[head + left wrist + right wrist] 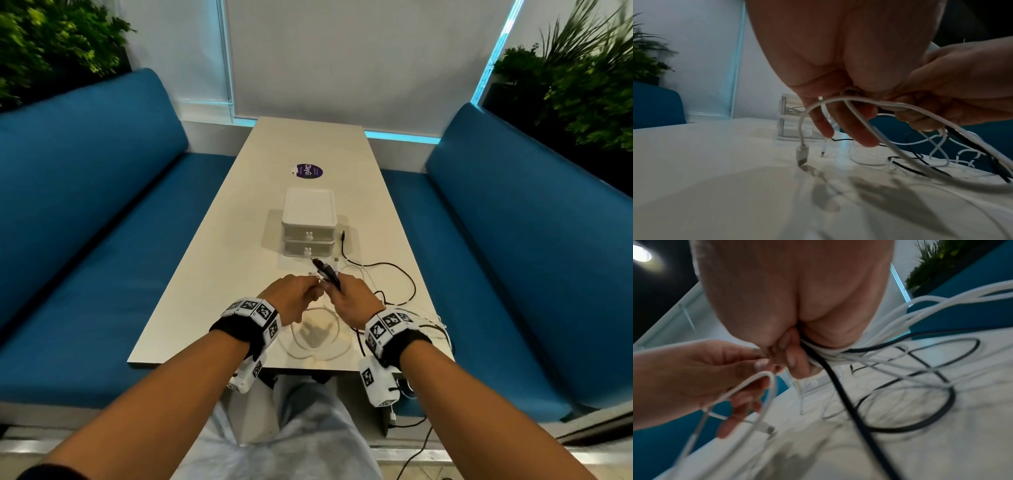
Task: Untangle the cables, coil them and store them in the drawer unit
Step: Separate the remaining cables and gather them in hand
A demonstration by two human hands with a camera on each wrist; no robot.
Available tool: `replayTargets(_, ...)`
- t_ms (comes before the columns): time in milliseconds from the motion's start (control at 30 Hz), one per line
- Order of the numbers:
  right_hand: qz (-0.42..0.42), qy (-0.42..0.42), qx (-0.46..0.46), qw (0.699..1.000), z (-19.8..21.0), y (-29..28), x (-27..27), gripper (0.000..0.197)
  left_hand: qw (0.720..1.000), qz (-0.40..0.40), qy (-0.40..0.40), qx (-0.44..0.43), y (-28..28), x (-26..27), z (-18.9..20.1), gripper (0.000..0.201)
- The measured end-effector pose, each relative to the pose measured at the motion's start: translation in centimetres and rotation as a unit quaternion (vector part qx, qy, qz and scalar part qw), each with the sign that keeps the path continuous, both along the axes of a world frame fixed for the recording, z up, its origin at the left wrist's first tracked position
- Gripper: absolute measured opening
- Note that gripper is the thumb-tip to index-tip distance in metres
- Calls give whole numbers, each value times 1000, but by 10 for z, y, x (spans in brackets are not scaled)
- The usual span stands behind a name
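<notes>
Left hand pinches a white cable; right hand grips the cable bundle near the drawer unit on the table.

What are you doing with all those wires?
A person is sorting out tangled cables at a table. The right hand holds a bunch of white and black cables, while the left hand pinches one white cable to pull it free. The drawer unit has both drawers closed.
</notes>
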State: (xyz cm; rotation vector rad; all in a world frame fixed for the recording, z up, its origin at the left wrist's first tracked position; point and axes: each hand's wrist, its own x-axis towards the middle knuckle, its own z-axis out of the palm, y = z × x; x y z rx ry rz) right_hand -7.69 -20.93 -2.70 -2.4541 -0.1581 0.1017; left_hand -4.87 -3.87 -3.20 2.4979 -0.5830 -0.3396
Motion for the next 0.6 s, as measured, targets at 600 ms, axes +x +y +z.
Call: replayTargets(600, -77, -43, -124, 988, -9, -14, 2, 24, 969, -28, -104, 223, 6, 4, -8, 30)
